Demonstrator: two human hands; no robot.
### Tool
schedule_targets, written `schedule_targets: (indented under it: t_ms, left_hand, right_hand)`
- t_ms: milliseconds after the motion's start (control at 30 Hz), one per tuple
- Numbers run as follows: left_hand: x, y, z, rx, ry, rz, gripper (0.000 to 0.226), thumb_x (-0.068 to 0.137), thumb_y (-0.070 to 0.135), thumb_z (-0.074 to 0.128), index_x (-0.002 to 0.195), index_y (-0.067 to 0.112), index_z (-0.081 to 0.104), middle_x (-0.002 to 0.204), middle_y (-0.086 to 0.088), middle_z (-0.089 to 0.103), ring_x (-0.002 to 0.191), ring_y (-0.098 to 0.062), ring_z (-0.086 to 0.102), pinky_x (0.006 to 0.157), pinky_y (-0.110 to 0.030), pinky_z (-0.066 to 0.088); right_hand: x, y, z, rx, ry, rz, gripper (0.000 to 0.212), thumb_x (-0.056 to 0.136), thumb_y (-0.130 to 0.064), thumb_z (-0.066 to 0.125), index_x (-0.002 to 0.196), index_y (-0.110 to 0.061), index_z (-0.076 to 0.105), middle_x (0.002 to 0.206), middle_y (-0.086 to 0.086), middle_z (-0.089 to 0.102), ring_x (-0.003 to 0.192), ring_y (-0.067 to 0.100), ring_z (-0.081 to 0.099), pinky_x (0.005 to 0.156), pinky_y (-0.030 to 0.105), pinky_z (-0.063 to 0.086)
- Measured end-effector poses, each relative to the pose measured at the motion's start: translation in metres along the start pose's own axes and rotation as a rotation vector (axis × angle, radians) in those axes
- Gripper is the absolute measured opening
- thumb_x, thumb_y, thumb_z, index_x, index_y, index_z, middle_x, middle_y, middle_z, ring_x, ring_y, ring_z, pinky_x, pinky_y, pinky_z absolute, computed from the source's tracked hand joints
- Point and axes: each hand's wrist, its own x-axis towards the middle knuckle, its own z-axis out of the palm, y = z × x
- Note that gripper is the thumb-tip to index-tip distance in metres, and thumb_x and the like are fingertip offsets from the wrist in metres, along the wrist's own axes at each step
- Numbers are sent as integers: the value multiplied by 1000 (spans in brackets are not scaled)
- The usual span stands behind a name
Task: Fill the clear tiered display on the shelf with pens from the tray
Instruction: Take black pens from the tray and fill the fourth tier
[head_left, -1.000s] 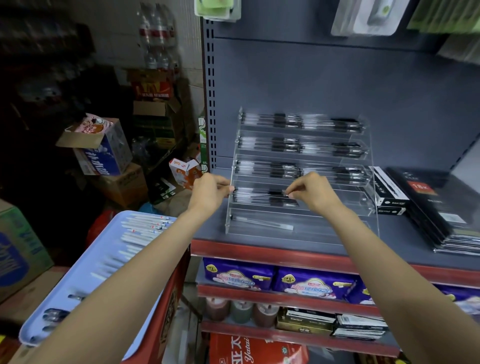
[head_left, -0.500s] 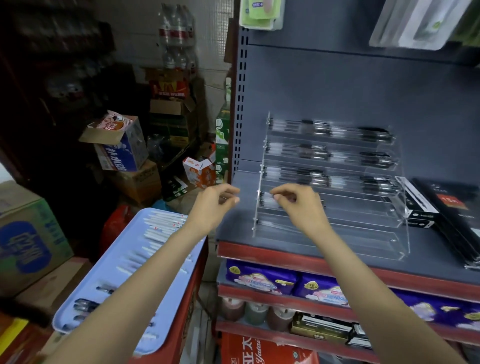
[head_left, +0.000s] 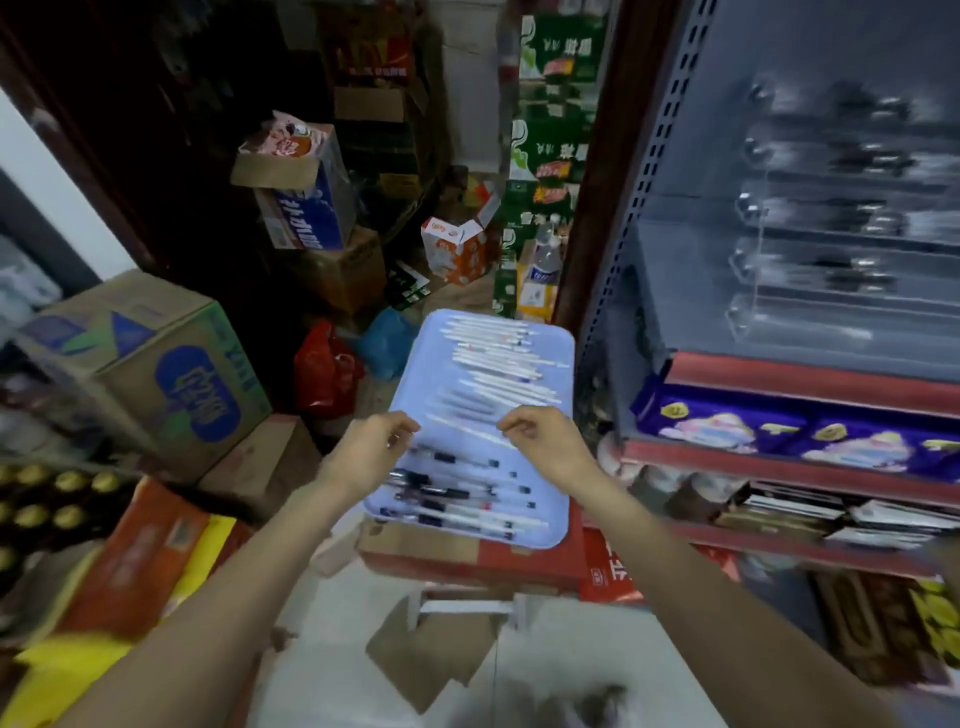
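both hands over tray (head_left: 558, 358) — left hand (head_left: 366, 452), right hand (head_left: 543, 441) loosely curled, empty; pens (head_left: 467, 493) beneath.

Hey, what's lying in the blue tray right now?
The blue tray holds a row of white pens at its far end and dark-capped pens nearer. The left hand and right hand cover part of the middle.

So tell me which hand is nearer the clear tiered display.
Right. The right hand hovers over the tray's right half, on the side of the clear tiered display; the left hand is over its left edge, farther away.
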Motion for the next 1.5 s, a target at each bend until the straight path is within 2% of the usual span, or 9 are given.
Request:
schedule_targets:
  t_ms: [200,367,567,733,900,1200,1367,1433,1500]
  left_hand:
    - [-10,-51,12,203,-208,21,32,96,7,43,124,11,58,132,-11,53,121,-29,49,101,-37,39]
    - [-6,-66,19,314,-221,43,29,96,12,43,118,18,61,126,-6,54,115,-30,50,100,-43,39]
    - [5,-72,20,292,-236,98,29,90,2,48,116,11,60,121,-11,51,107,-31,54,95,-41,43]
    - [16,-67,17,451,-235,228,29,87,2,55,111,15,61,116,-9,53,107,-30,54,88,-34,41]
    - [23,-57,14,791,-268,371,36,85,7,58,119,20,58,119,-7,54,112,-28,52,87,-34,39]
    - [16,-47,19,1008,-208,513,28,87,-6,43,104,8,60,107,-9,63,104,-28,57,91,-35,36]
    - [18,-55,21,714,-100,392,24,86,2,48,97,17,63,100,-4,66,100,-25,56,88,-33,36]
    - [16,-59,21,248,-1,283,16,90,13,54,98,17,68,98,-3,70,97,-21,60,87,-33,44]
    - [11,-58,19,-241,3,166,10,89,16,62,94,14,70,94,-3,72,90,-15,63,82,-28,50]
  right_hand:
    - [-5,-7,72,-199,-70,107,29,97,-8,47,124,-7,57,133,13,52,120,28,52,104,37,39]
    - [-1,-7,89,-402,-65,180,22,94,-3,45,106,-8,62,111,15,57,94,31,58,83,44,51]
    - [5,-6,92,-485,-56,228,22,92,-5,44,108,-9,59,113,13,56,102,31,55,84,40,49]
    - [3,-2,85,-327,27,255,14,95,-3,42,99,-8,55,110,14,55,82,22,56,70,37,45]
    - [-3,-7,75,-222,136,232,13,96,-8,44,103,-6,56,108,12,55,91,27,57,75,38,47]
    - [-13,-22,68,-8,176,263,9,95,-6,45,100,-8,53,91,8,65,90,33,61,74,40,49]
    - [-17,-19,68,17,238,247,10,94,-4,48,101,-5,55,85,3,58,81,19,53,51,13,38]
    - [-18,-20,67,16,244,236,20,95,-5,46,112,-4,56,85,2,60,80,18,53,48,9,40]
    - [-20,-25,65,14,239,218,25,96,-6,45,119,-6,56,88,2,64,76,17,53,53,19,43]
